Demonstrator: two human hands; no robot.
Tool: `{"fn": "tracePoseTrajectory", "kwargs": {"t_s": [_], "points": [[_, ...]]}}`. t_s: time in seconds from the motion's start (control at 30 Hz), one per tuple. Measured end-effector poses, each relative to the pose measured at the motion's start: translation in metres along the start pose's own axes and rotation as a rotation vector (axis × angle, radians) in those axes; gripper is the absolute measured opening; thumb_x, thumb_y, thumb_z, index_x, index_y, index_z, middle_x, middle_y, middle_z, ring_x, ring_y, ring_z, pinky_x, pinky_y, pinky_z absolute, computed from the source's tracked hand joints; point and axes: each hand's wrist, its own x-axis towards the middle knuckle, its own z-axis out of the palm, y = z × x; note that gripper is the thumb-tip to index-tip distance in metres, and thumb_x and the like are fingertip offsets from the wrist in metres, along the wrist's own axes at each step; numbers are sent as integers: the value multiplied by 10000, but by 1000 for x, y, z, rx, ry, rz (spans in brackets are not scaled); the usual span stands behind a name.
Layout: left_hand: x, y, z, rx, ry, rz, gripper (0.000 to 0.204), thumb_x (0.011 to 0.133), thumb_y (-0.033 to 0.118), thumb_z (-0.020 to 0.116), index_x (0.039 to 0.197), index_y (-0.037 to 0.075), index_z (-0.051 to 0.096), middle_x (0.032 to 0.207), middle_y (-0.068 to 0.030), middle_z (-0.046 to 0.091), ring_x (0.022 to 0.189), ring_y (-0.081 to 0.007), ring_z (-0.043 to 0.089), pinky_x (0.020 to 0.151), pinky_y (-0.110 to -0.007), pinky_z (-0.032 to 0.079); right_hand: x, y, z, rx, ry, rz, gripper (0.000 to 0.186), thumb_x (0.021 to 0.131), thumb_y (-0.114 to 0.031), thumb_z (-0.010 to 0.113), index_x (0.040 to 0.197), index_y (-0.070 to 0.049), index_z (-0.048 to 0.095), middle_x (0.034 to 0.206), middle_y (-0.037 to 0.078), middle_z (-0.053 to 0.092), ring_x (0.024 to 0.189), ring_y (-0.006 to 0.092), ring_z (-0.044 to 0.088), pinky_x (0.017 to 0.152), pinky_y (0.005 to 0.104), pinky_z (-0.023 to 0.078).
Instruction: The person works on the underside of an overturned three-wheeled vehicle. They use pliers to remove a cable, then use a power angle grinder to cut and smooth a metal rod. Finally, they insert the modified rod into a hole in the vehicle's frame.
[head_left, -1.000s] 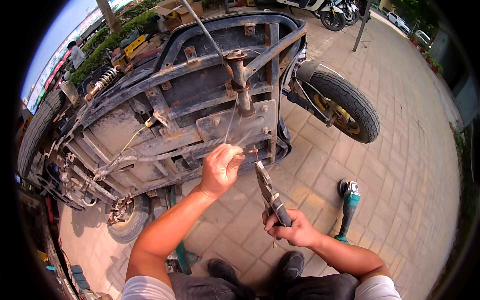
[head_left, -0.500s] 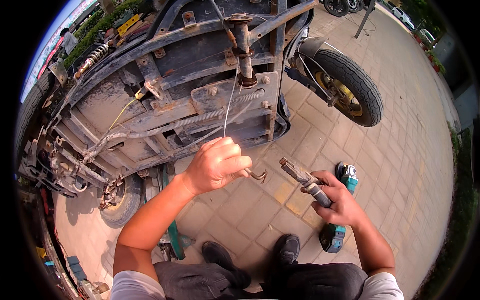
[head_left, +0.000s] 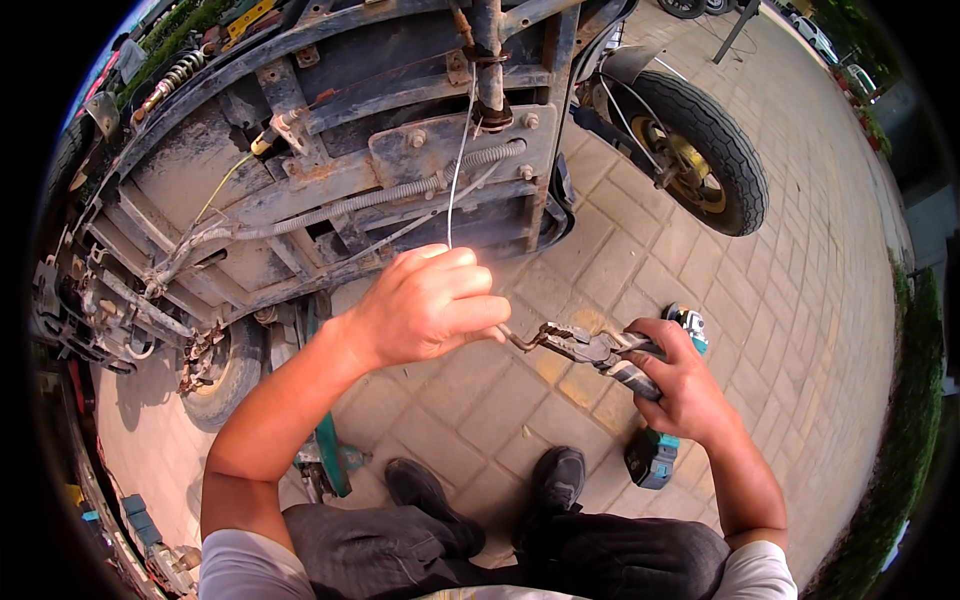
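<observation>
The thin pale cable (head_left: 455, 195) ran from the steel tube (head_left: 490, 85) on the vehicle frame (head_left: 400, 160) down to the left hand (head_left: 435, 308), which was in the air just past the frame's lower edge. On the other side of this hand a brown bent metal end (head_left: 519, 343) stuck out; the fist hid whether both were one piece. The cable looked light, but rather stiff and springy, so it probably would not hang softly like string. The bent metal end seemed hard and rough with rust, not fragile; its straight part, behind the bend, looked the surer place to hold, since the curve could slip or turn.

The left hand was folded firmly, the thumb and forefinger pressed upon the metal with no visible gap. The right hand (head_left: 680, 378) was wrapped around the handles of the pliers (head_left: 592, 347), and these handles stood moderately apart. The nose of the pliers met the tip of the bend; whether the jaws truly pinched it, one could not tell. Partly behind the right hand, an angle grinder (head_left: 652, 458) lay on the pavement (head_left: 800, 300).
</observation>
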Motion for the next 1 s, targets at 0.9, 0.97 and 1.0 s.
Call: {"fn": "tracePoseTrajectory", "kwargs": {"t_s": [0.9, 0.97, 1.0], "points": [[4, 6, -8, -32, -42, -25, 264, 743, 340, 725, 794, 124, 580, 673, -15, 400, 619, -218, 453, 536, -348, 366, 11, 12, -15, -26, -79, -52, 327, 542, 36, 698, 864, 15, 645, 1111, 145, 561, 1001, 329, 575, 836, 388, 495], [4, 6, -8, -24, -36, -35, 266, 747, 342, 723, 794, 121, 581, 667, -18, 397, 613, -221, 451, 527, -348, 362, 12, 12, -16, -41, -82, -44, 304, 536, 34, 700, 831, 21, 627, 1091, 150, 566, 980, 332, 585, 816, 387, 503], [4, 7, -9, -15, -34, -38, 269, 753, 347, 718, 793, 119, 581, 663, -21, 394, 609, -223, 449, 522, -348, 359, 12, 11, -16, -38, -80, -46, 299, 534, 33, 700, 822, 22, 621, 1082, 153, 570, 962, 334, 590, 799, 387, 508]]}}
